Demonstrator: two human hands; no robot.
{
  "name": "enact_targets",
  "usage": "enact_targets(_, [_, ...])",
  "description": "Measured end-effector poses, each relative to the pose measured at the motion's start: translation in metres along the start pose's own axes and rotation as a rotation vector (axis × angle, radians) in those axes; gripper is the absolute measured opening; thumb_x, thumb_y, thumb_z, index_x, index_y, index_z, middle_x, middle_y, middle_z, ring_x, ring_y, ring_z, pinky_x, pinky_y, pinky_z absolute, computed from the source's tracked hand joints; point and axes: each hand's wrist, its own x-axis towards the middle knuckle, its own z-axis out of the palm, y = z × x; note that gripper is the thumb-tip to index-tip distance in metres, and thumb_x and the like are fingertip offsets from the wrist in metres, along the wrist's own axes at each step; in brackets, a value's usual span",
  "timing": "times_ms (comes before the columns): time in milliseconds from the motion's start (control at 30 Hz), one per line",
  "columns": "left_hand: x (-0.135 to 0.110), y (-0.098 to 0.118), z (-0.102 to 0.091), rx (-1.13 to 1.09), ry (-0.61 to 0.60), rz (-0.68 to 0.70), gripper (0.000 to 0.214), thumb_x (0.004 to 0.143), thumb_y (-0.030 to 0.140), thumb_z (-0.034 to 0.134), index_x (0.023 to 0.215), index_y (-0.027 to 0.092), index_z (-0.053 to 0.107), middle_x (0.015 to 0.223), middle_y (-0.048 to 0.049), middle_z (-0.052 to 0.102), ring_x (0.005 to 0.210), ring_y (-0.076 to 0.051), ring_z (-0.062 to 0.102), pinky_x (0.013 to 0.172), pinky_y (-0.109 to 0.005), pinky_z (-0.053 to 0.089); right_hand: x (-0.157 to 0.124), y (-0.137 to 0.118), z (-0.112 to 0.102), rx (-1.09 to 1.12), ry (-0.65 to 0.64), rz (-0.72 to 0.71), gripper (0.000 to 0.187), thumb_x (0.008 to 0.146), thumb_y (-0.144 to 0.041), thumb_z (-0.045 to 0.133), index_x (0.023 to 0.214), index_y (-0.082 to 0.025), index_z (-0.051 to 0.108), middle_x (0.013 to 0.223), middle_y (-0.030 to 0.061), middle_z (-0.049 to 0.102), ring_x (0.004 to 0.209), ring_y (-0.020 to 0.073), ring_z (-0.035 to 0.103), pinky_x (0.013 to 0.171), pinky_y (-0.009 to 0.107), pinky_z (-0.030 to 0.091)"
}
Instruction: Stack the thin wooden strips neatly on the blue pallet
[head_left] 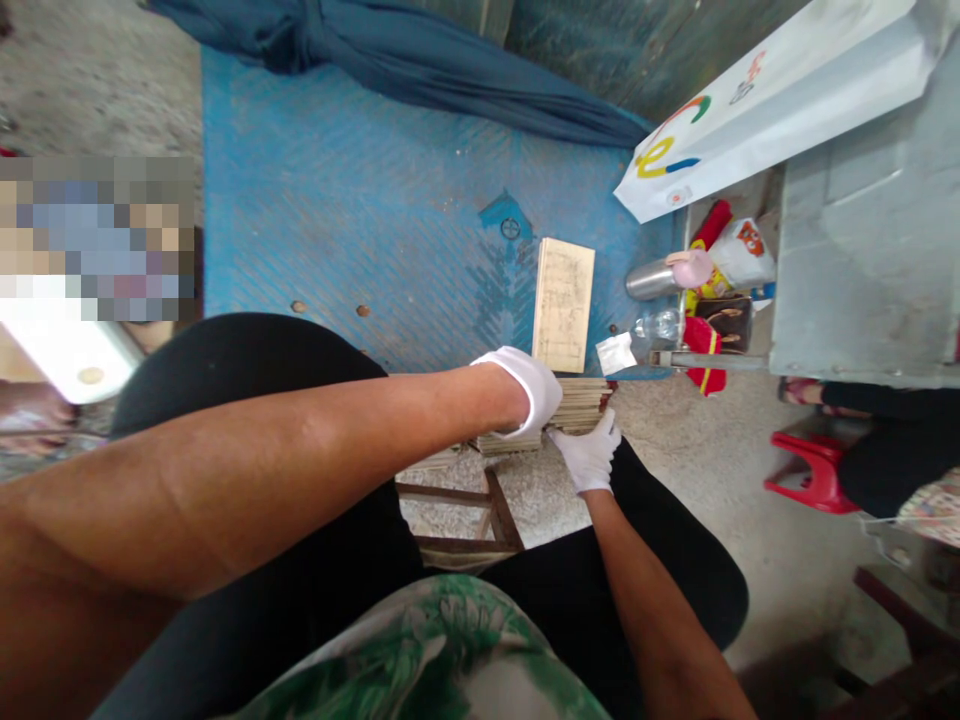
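Left hand (529, 388): white-gloved, curled over near end of low stack of thin tan wooden slats (577, 405), gripping it.
Right hand (590, 455): white-gloved, fingers closed on stack's near edge.
Stack location: on brown wooden stool (480, 520), beside blue ribbed platform (337, 230); mostly hidden by gloves.
Pale rectangular wooden block (562, 305): flat on platform, apart.

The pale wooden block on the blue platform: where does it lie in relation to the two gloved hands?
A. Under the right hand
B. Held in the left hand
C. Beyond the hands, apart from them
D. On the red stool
C: the pale wooden block lies on the blue platform beyond the left hand and the right hand, which rest on a stack of thin wooden pieces.
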Motion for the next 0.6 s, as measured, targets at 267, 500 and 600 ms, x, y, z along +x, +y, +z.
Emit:
enact_targets(267, [0.003,-0.002,0.002,-0.024,0.061,0.038,0.036,0.07,0.015,0.068,0.105,0.012,0.075,0.092,-0.0188,0.073,0.084,-0.029,0.068,0.075,-0.036,0.051,-0.015,-0.011,-0.034,-0.043,0.144,0.059,0.116,0.052,-0.058,0.078,0.148,-0.018,0.025,0.142,0.0201,0.036,0.12,0.0375,0.049,0.097,0.044,0.044])
enact_targets(500, [0.002,0.019,0.013,0.032,0.192,0.233,0.027,0.085,0.023,0.056,0.1,0.009,0.074,0.089,-0.0201,0.072,0.088,-0.03,0.069,0.073,-0.037,0.052,-0.049,-0.026,-0.126,-0.014,0.298,-0.016,0.116,0.053,-0.061,0.077,0.149,-0.019,0.026,0.139,0.0191,0.042,0.125,0.0389,0.046,0.101,0.047,0.042])
enact_targets(600, [-0.001,0.037,0.023,0.02,0.304,0.3,0.03,0.089,0.025,0.05,0.1,0.006,0.07,0.092,-0.0213,0.071,0.087,-0.032,0.069,0.069,-0.039,0.053,-0.065,-0.031,-0.166,0.077,0.329,-0.103,0.113,0.054,-0.059,0.077,0.147,-0.019,0.027,0.134,0.0175,0.046,0.115,0.0353,0.055,0.092,0.046,0.049])
